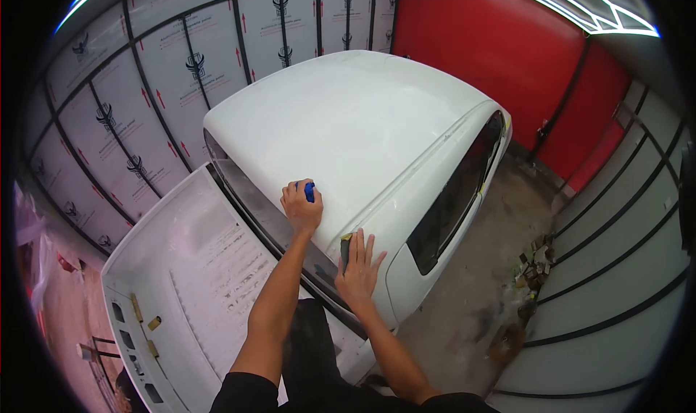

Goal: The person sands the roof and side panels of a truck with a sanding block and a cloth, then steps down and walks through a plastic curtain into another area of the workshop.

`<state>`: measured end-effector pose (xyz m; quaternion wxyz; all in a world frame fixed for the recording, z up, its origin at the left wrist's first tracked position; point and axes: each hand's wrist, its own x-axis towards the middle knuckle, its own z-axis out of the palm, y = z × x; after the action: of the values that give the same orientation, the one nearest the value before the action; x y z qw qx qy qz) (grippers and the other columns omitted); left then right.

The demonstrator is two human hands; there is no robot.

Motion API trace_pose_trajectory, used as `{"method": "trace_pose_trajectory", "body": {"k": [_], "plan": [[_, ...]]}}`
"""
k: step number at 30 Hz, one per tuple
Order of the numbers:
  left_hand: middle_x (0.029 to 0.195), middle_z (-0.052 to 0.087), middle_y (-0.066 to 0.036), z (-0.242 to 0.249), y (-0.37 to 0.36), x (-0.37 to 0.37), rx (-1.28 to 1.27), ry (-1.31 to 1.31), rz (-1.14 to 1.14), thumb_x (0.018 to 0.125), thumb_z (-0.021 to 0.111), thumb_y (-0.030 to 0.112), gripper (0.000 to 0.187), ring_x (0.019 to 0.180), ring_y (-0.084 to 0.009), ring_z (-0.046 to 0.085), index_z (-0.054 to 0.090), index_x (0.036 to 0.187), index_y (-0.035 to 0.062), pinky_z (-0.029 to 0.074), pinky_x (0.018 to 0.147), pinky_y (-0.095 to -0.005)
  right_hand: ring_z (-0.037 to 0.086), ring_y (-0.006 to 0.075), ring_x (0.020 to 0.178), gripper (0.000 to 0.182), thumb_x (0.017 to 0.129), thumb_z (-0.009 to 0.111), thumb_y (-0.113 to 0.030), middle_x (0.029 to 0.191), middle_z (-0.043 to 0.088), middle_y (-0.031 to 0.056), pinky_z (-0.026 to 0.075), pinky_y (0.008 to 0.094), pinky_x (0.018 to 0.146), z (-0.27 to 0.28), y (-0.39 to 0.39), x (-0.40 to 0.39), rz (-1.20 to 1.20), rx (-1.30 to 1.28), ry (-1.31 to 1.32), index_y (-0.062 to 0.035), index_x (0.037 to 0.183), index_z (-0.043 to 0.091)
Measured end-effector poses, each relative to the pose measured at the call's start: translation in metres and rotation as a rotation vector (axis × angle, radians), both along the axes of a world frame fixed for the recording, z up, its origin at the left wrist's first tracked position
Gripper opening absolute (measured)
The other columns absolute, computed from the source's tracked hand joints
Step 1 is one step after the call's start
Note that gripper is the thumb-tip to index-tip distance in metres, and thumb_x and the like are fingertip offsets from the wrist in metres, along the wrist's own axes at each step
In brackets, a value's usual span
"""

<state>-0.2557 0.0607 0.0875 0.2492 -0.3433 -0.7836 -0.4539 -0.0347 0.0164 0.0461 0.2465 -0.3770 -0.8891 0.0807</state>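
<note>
My left hand (302, 206) is closed round a small blue block (309, 191) on the rear part of the white truck cab roof (348, 123). Fingers cover most of that block, so its full shape is hidden. Farther right, my right hand (359, 272) lies with fingers stretched over the roof's rear corner, near the side groove. A dark grey sanding pad (345, 253) with a yellowish end sticks out along its thumb side, and the thumb is hidden. Below both hands runs the cab's dark rear window (268, 214).
The white truck bed (210, 282) lies behind the cab, with small yellowish pieces (154, 323) at its left. A dark side window (453, 203) is on the right. Rubbish (533, 268) lies along the right wall. Printed panels (196, 65) and a red wall (493, 43) enclose the space.
</note>
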Motion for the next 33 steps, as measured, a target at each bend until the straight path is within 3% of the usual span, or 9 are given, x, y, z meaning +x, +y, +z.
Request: {"method": "trace_pose_trajectory", "body": {"k": [5, 8, 14, 16, 17, 21, 26, 28, 33], "plan": [[0.115, 0.067, -0.011, 0.002, 0.001, -0.001, 0.018, 0.009, -0.008, 0.093, 0.072, 0.018, 0.024, 0.114, -0.0339, 0.061, 0.075, 0.116, 0.0124, 0.047, 0.102, -0.0483, 0.009, 0.0455, 0.169, 0.085, 0.105, 0.063, -0.031, 0.183, 0.018, 0.0181, 0.008, 0.0744, 0.131, -0.020, -0.018, 0.010, 0.038, -0.066, 0.154, 0.0036, 0.172, 0.024], [0.117, 0.067, -0.011, -0.001, -0.002, 0.002, 0.005, -0.002, -0.003, 0.095, 0.071, 0.017, 0.022, 0.114, -0.0333, 0.061, 0.074, 0.116, 0.0108, 0.046, 0.103, -0.0487, 0.008, 0.0449, 0.170, 0.086, 0.106, 0.062, -0.034, 0.183, 0.017, 0.0196, 0.006, 0.0735, 0.131, 0.013, 0.010, -0.011, 0.009, -0.040, 0.077, 0.0049, 0.172, 0.023], [0.116, 0.068, -0.011, 0.003, -0.002, 0.001, 0.001, 0.023, 0.001, 0.094, 0.072, 0.017, 0.023, 0.113, -0.0333, 0.061, 0.074, 0.116, 0.0113, 0.047, 0.102, -0.0488, 0.007, 0.0457, 0.170, 0.090, 0.105, 0.063, -0.034, 0.183, 0.013, 0.0223, 0.005, 0.0721, 0.132, -0.024, -0.024, 0.017, 0.059, -0.088, 0.014, 0.0053, 0.173, 0.019], [0.115, 0.068, -0.011, 0.002, -0.003, 0.003, -0.008, 0.013, 0.002, 0.094, 0.072, 0.017, 0.023, 0.113, -0.0330, 0.062, 0.074, 0.116, 0.0116, 0.047, 0.102, -0.0488, 0.007, 0.0459, 0.170, 0.090, 0.105, 0.063, -0.034, 0.183, 0.013, 0.0229, 0.006, 0.0722, 0.132, -0.014, -0.012, 0.016, 0.115, -0.051, 0.053, 0.0053, 0.173, 0.019], [0.115, 0.068, -0.011, 0.003, -0.003, 0.004, -0.008, 0.011, 0.009, 0.094, 0.072, 0.018, 0.023, 0.112, -0.0327, 0.062, 0.075, 0.116, 0.0118, 0.047, 0.102, -0.0487, 0.006, 0.0455, 0.170, 0.088, 0.106, 0.061, -0.034, 0.183, 0.014, 0.0223, 0.005, 0.0720, 0.132, 0.008, -0.003, 0.011, 0.109, -0.034, -0.061, 0.0054, 0.173, 0.020], [0.115, 0.068, -0.010, -0.003, 0.002, -0.001, -0.009, 0.011, 0.024, 0.094, 0.072, 0.018, 0.022, 0.113, -0.0322, 0.062, 0.076, 0.115, 0.0123, 0.047, 0.102, -0.0481, 0.005, 0.0442, 0.170, 0.086, 0.106, 0.059, -0.034, 0.184, 0.014, 0.0207, 0.002, 0.0716, 0.132, -0.002, -0.006, 0.001, 0.008, -0.026, 0.010, 0.0054, 0.173, 0.021], [0.116, 0.067, -0.011, -0.003, 0.000, -0.001, -0.014, -0.006, 0.002, 0.094, 0.072, 0.019, 0.023, 0.114, -0.0336, 0.061, 0.075, 0.116, 0.0127, 0.047, 0.103, -0.0489, 0.010, 0.0409, 0.171, 0.095, 0.097, 0.070, -0.029, 0.183, 0.015, 0.0210, 0.008, 0.0733, 0.131, -0.026, -0.028, 0.016, 0.029, -0.042, 0.002, 0.0041, 0.172, 0.023], [0.116, 0.067, -0.011, -0.004, 0.000, 0.001, -0.012, -0.008, -0.003, 0.094, 0.072, 0.019, 0.023, 0.114, -0.0337, 0.060, 0.075, 0.116, 0.0126, 0.047, 0.103, -0.0489, 0.009, 0.0410, 0.171, 0.096, 0.096, 0.072, -0.029, 0.183, 0.016, 0.0205, 0.008, 0.0740, 0.131, 0.006, -0.001, -0.002, 0.062, -0.018, 0.053, 0.0042, 0.172, 0.023], [0.116, 0.067, -0.012, -0.002, -0.001, -0.001, -0.019, -0.019, -0.013, 0.094, 0.071, 0.019, 0.024, 0.114, -0.0342, 0.060, 0.075, 0.117, 0.0121, 0.047, 0.103, -0.0492, 0.010, 0.0441, 0.170, 0.090, 0.099, 0.068, -0.023, 0.184, 0.015, 0.0191, 0.007, 0.0772, 0.129, -0.012, -0.020, 0.016, 0.044, -0.104, 0.073, 0.0037, 0.172, 0.024]]}}
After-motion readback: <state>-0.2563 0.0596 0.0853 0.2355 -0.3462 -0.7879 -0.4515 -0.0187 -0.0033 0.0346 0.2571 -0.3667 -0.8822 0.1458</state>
